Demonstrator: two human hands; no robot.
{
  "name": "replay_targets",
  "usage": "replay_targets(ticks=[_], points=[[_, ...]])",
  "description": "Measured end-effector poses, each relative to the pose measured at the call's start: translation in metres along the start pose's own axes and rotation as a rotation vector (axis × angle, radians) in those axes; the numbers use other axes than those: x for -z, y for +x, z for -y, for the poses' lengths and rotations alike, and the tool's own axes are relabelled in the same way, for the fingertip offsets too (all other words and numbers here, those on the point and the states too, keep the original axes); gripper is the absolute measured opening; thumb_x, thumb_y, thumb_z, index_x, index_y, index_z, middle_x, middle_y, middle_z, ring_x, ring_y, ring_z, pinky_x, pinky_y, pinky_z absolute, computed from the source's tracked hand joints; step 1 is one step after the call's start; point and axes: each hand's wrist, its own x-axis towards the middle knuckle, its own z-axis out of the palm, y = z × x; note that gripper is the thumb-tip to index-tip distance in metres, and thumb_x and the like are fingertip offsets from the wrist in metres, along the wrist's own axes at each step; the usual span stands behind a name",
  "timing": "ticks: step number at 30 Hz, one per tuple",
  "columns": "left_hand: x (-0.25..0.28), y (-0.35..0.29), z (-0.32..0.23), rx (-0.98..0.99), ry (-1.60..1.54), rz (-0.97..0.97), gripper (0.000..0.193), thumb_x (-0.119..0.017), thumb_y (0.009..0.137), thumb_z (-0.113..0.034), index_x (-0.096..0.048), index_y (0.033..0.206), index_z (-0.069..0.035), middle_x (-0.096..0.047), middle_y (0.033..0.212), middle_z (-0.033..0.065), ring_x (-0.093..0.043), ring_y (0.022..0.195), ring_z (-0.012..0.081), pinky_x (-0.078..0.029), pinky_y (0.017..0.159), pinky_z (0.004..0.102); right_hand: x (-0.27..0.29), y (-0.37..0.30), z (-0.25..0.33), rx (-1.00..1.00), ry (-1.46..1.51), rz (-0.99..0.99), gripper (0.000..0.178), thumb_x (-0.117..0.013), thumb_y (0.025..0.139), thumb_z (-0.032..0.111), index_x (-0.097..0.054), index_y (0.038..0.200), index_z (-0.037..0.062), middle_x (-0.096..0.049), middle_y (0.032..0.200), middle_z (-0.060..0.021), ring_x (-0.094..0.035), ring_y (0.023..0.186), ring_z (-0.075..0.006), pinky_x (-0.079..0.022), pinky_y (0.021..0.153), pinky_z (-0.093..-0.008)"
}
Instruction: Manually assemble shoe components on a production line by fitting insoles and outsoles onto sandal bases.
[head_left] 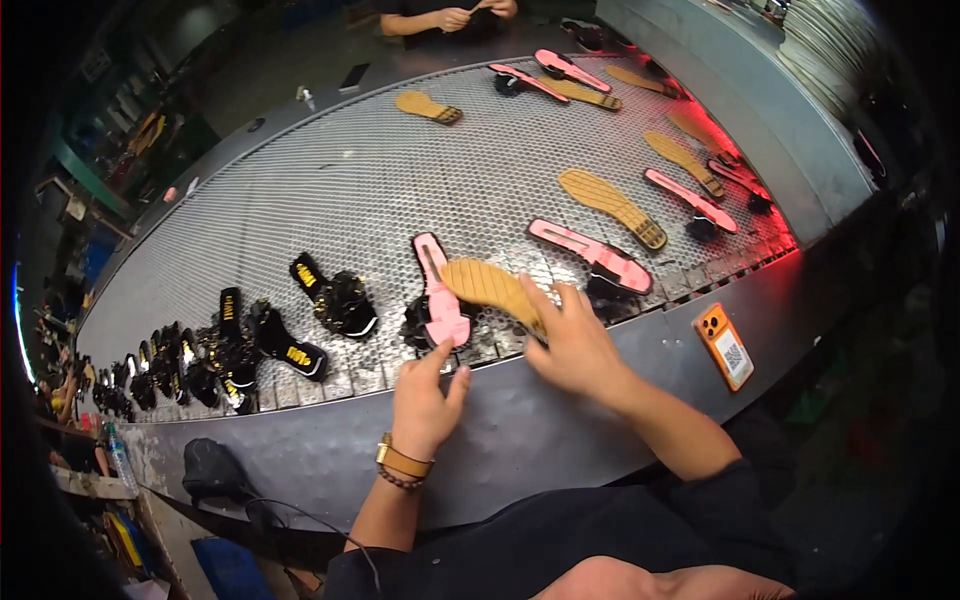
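My right hand (580, 345) grips the end of a tan shoe sole (485, 283) with a lined tread, its fingers on top and the thumb at the near edge. The sole's other end overlaps an upturned slipper (447, 322) with a pink underside and black trim, lying on the metal mesh belt. My left hand (425, 400) touches the near end of that slipper with an outstretched index finger, the thumb held apart. Right of them lies another upturned pink-bottomed slipper (590, 255), and beyond it a loose tan sole (612, 208).
Black slippers with ruffled tops (345, 300) line the belt's left side. More tan soles (428, 106) and pink-bottomed slippers (690, 200) lie farther off, near a red-lit metal housing (740, 110). An orange phone (724, 347) rests on the front metal ledge (560, 410). Another person's hands (455, 17) work across.
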Motion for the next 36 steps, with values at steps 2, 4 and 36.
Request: replay_targets(ticks=[2,4,36], points=[[0.005,0.002,0.005,-0.051,0.016,-0.158,0.037,-0.077,0.092,-0.021,-0.072,0.123,-0.002,-0.073,0.108,0.0188,-0.065,0.103,0.0382,-0.05,0.093,0.0467,0.02,-0.059,-0.003,0.016,-0.145,0.144,0.059,-0.072,0.088,0.02,-0.057,0.144,0.0101,-0.053,0.134,-0.028,-0.054,0.119,-0.0463,-0.051,0.098,-0.0539],[0.008,0.008,0.005,-0.149,0.031,-0.426,0.028,-0.079,0.09,-0.016,-0.07,0.113,-0.002,-0.069,0.109,0.0172,-0.063,0.106,0.036,-0.048,0.096,0.0458,0.026,-0.102,-0.012,0.013,-0.24,0.193,0.054,-0.073,0.088,0.02,-0.059,0.139,0.0072,-0.053,0.133,-0.0278,-0.053,0.12,-0.0472,-0.05,0.099,-0.0536],[-0.062,-0.014,-0.08,0.125,-1.499,0.027,0.06,-0.037,0.1,-0.045,-0.06,0.121,0.007,-0.069,0.108,0.025,-0.062,0.117,0.0363,-0.039,0.116,0.0533,0.056,-0.087,0.01,-0.471,0.74,0.502,0.043,-0.074,0.099,0.041,-0.069,0.102,-0.0013,-0.076,0.083,-0.0165,-0.078,0.079,-0.0266,-0.057,0.071,-0.0361]])
